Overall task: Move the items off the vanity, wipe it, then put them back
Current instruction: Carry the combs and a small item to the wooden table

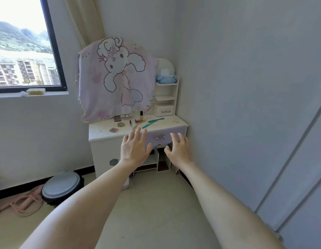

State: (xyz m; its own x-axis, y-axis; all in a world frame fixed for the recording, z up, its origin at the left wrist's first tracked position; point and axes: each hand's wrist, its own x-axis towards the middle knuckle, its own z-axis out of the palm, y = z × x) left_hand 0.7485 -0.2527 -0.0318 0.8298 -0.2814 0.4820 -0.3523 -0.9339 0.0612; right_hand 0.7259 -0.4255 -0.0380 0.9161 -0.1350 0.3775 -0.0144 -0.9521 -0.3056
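Note:
A small white vanity with a lilac drawer stands in the room's corner. On its top lie a teal comb, a small bottle, a pink compact, a green hair tie, a dark palette and thin makeup sticks. A pink cartoon cloth hangs over the mirror. My left hand and my right hand are stretched out in front of the vanity, fingers spread, holding nothing.
A side shelf carries a blue wipes pack. On the floor at the left sit a round grey-lidded bin and a pink cord. A window sill holds a small yellow dish. A wall runs close on the right.

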